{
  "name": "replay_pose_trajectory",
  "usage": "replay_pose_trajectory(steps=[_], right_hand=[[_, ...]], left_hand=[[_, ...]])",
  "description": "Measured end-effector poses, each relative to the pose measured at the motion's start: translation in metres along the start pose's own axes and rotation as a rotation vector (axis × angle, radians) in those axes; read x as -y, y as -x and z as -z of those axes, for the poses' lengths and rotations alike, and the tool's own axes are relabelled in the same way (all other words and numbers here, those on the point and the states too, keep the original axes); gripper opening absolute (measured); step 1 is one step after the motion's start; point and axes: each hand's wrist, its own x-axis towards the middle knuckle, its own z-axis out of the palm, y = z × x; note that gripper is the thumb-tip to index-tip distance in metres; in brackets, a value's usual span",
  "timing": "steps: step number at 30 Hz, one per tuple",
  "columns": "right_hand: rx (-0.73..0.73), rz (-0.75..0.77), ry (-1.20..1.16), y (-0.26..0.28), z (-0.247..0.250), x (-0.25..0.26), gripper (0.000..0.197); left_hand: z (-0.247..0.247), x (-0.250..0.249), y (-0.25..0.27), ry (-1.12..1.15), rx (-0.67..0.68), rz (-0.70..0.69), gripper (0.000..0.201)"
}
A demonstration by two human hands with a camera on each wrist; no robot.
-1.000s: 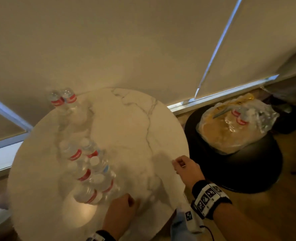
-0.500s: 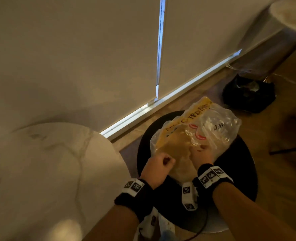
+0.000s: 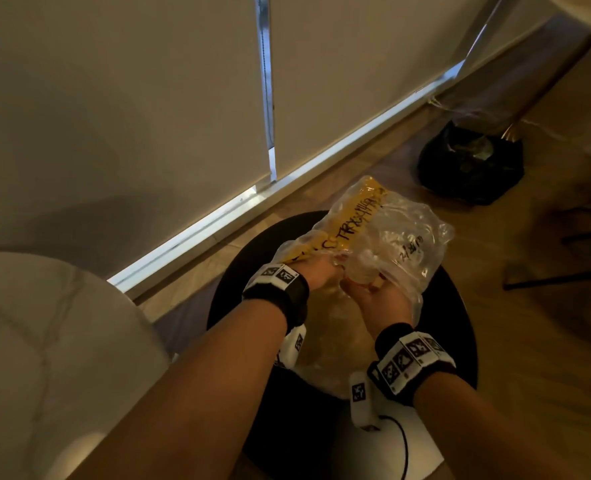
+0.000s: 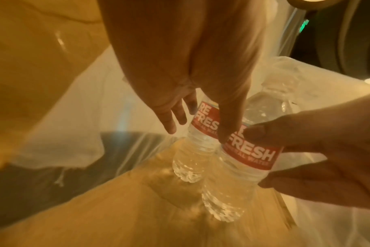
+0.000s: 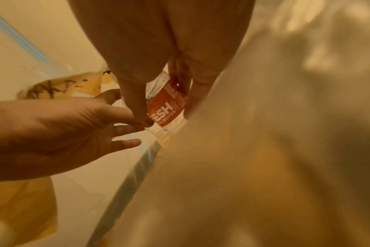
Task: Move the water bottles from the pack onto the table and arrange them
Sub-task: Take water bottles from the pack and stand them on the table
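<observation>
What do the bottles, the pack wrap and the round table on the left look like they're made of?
Bottles: clear ribbed plastic, glossy, with red printed labels.
Pack wrap: thin see-through plastic film, crinkled and shiny.
Table: looks like polished white marble with grey veins, possibly imitation.

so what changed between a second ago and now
A second ago both hands were at the white marble table; since then they have gone right, into the torn clear plastic pack on the round black stool. The right hand now grips a clear water bottle with a red label; the left hand reaches for the second bottle, thumb between the two. The pack stayed on the stool.
</observation>
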Motion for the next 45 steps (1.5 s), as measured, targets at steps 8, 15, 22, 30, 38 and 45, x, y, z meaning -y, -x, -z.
replay_pose_trajectory(steps=[8, 15, 22, 30, 38, 45], right_hand=[[0.107, 0.098, 0.282, 0.012, 0.014, 0.007, 0.039], [0.370, 0.303, 0.419, 0.058, 0.031, 0.006, 0.060], [0.444, 0.416, 0.440, 0.106, 0.049, 0.009, 0.061], [0.491, 0.614, 0.311, 0.251, -0.001, 0.015, 0.051], [0.720, 0.738, 0.405, 0.429, -0.127, -0.039, 0.054], [0.787, 0.779, 0.443, 0.521, -0.219, -0.059, 0.058]], left_hand=[[-0.033, 0.023, 0.014, -0.215, -0.013, -0.013, 0.034], [-0.014, 0.041, 0.073, -0.298, 0.161, -0.021, 0.058], [-0.014, 0.071, 0.146, 0.069, 0.173, -0.155, 0.063], [-0.043, 0.151, 0.347, 0.483, -0.410, -0.159, 0.056], [-0.117, 0.285, 0.532, 0.553, -0.720, 0.079, 0.053], [-0.134, 0.366, 0.618, 0.533, -0.846, 0.274, 0.058]])
